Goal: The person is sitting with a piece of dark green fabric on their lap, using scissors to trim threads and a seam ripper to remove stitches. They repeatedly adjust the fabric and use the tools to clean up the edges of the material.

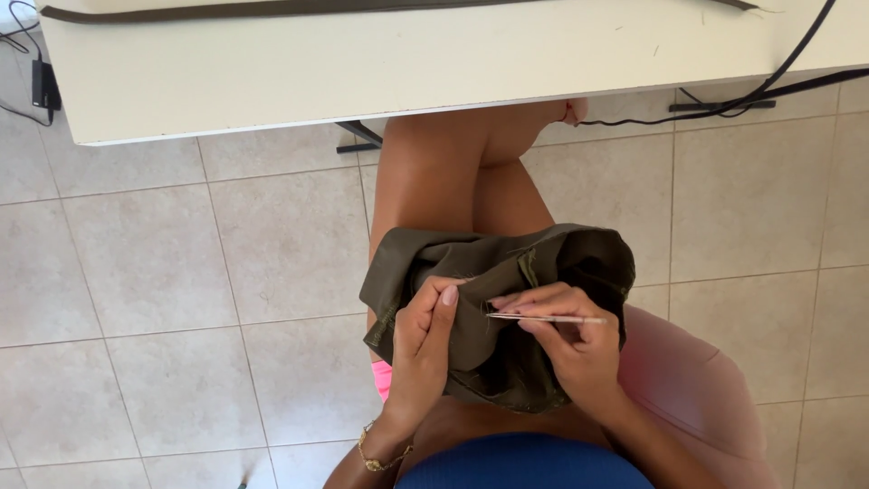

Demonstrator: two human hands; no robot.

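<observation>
Hands (507, 340) on olive fabric (552, 258), right hand (575, 349) pinching thin tool (548, 318)

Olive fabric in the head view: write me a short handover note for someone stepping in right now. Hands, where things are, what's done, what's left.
Left hand: grips the olive fabric, thumb on top, holding it bunched on the lap.
Right hand: pinches a thin light tool, its tip pointed left at the fabric between the two hands.
Fabric: crumpled over the thighs, below the white table edge; person sits on a pink seat.
Done: cannot tell how much of the seam is worked; a few loose threads show near the top fold.
Left: likely more work along the fabric at the tool tip.
</observation>
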